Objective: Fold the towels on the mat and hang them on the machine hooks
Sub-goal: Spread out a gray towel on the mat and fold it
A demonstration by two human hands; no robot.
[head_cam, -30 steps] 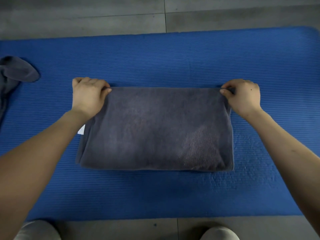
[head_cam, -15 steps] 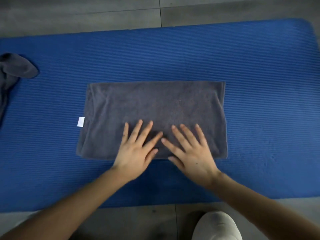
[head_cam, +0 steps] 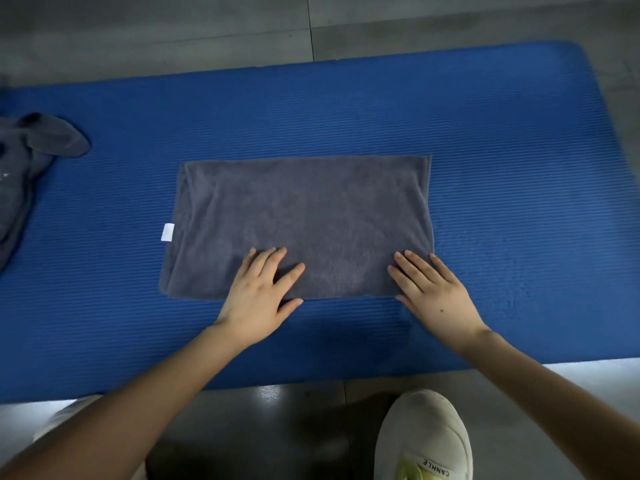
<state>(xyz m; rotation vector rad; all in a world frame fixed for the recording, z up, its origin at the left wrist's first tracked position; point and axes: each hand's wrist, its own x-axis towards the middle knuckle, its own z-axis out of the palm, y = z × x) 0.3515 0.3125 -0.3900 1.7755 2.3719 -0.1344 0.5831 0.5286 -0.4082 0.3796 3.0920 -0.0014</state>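
A grey towel (head_cam: pixel 304 216), folded into a flat rectangle, lies in the middle of the blue mat (head_cam: pixel 519 168). A small white label (head_cam: pixel 168 232) sticks out at its left edge. My left hand (head_cam: pixel 259 296) lies flat on the towel's near edge, left of centre, fingers straight and spread. My right hand (head_cam: pixel 433 292) lies flat on the near right corner, fingers straight. A second grey towel (head_cam: pixel 31 157) sits crumpled at the mat's far left. No machine or hooks are in view.
Grey tiled floor (head_cam: pixel 207 29) surrounds the mat. My pale shoe (head_cam: pixel 422 438) stands on the floor just in front of the mat's near edge, and part of another shoe shows at the lower left.
My hands let go of the towel's far corners and came down flat on its near edge. Since half a second ago they have slid apart, the right one reaching the near right corner.
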